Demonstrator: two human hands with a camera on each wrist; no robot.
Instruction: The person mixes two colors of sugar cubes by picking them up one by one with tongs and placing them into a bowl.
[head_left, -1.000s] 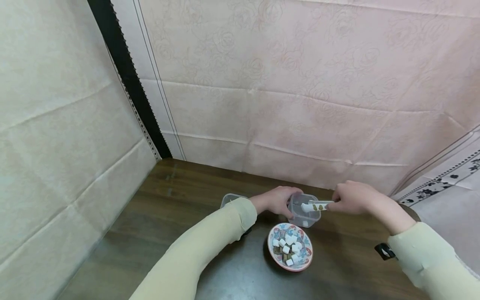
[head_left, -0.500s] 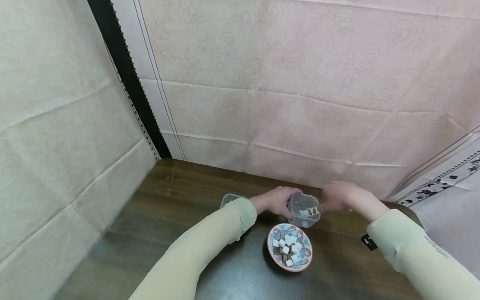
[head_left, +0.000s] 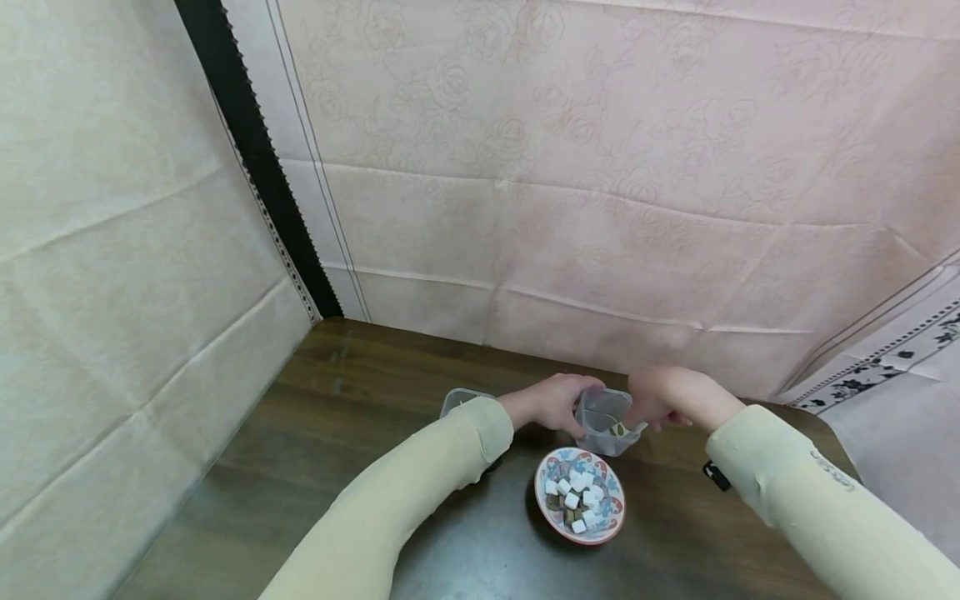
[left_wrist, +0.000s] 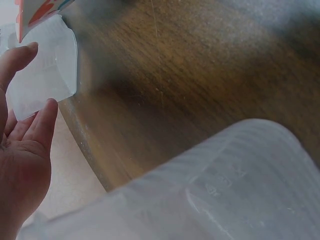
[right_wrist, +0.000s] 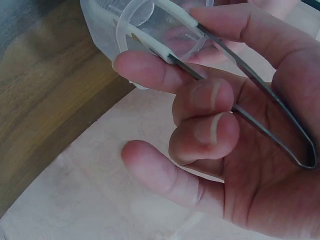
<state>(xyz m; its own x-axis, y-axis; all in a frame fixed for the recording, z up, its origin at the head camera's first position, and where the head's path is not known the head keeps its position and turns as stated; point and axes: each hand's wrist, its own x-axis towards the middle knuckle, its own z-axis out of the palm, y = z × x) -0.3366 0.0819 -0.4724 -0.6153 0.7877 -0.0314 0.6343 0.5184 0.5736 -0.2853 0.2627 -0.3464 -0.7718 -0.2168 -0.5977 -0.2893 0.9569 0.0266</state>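
My left hand (head_left: 557,402) grips a clear plastic container (head_left: 597,443) from its left side, thumb and fingers against opposite walls in the left wrist view. At the container's right rim, my right hand (head_left: 663,396) holds a pair of tongs (right_wrist: 255,77). Its thumb and index finger pinch the dark metal arms, while the other fingers curl loosely. The white, leaf-patterned ends of the tongs reach down into the container, and their tips are hidden. Nearer me stands a patterned bowl (head_left: 580,539) with white cubes (head_left: 572,500) and some brown cubes in it.
A second clear container (head_left: 456,397) stands left, partly behind my left sleeve; it also fills the lower left wrist view (left_wrist: 240,190). The wooden table (head_left: 360,392) ends at a cloth-covered wall (head_left: 600,275) behind, with another cloth panel (head_left: 127,375) at left.
My right hand has moved left and turned over the container's right side, lowering the tongs into it. The left hand, container and bowl have stayed put.
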